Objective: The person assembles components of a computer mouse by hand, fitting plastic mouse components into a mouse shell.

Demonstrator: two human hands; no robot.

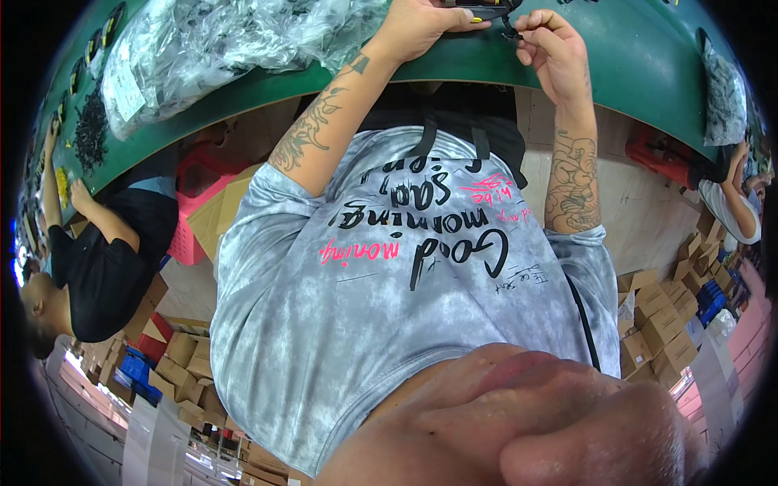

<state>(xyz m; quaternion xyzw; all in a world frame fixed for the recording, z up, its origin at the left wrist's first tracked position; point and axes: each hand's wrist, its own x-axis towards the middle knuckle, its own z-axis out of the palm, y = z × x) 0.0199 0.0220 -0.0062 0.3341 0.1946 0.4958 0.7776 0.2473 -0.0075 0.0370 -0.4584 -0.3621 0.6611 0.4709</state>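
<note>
Beyond the grey shirt (405,324), the left hand (416,29) grasps a black part with yellow accents (485,10), while the right hand (556,55) pinches a small black piece (510,32) at its lower right. The part sits above the near side of the green desk (478,66), partly cut off by the view's top edge. It looks light, stiff and smooth, probably plastic; its broad body should suit a firm hold, the thin small piece only a gentle fingertip pinch. Farther left lie crumpled clear plastic bags (243,36); beyond, a co-worker in black (109,263).
</note>
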